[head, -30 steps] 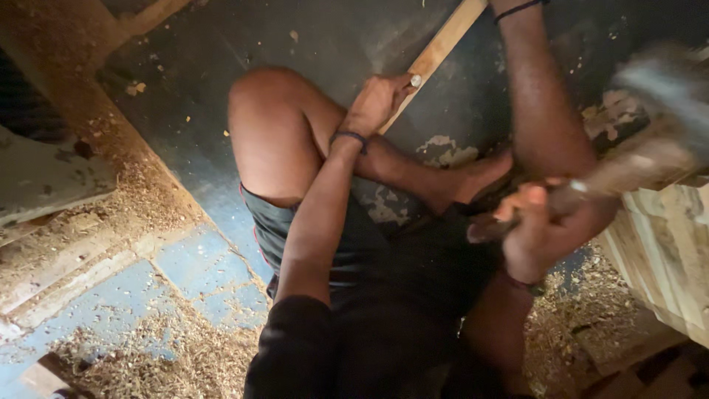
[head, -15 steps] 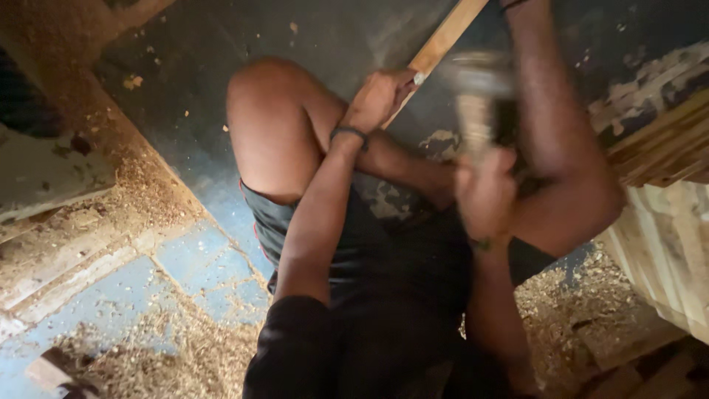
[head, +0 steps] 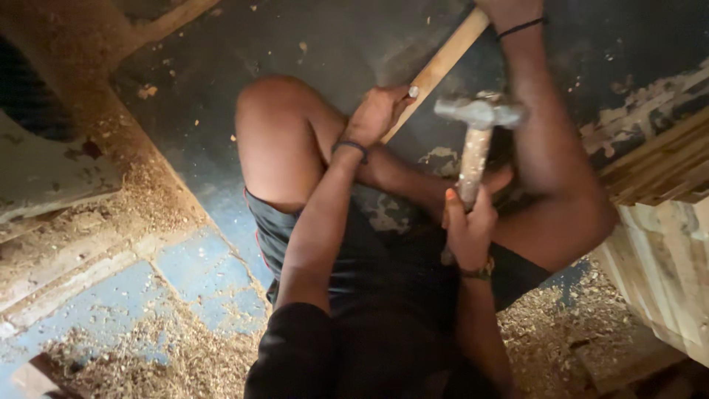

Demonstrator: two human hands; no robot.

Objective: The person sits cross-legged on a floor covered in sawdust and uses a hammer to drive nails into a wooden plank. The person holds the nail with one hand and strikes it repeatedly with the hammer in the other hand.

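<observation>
My left hand (head: 375, 114) grips a long pale wooden strip (head: 443, 63) that slants up to the right, and a small nail (head: 412, 92) stands by my fingertips. My right hand (head: 468, 229) is closed around the worn wooden handle of a hammer (head: 478, 133). Its steel head is level with the strip's lower end, just right of the nail and apart from it. I sit on the floor with both bare knees raised, and the strip runs between them.
Sawdust (head: 155, 207) lies in drifts on the blue-painted floor (head: 199, 273) at left and lower right. A stack of pale wooden boards (head: 665, 222) stands at the right edge. The dark floor (head: 295, 37) stretches ahead.
My right hand has swung the hammer from low at the right, up and leftward, so its head now sits near the nail. My left hand has stayed on the strip.
</observation>
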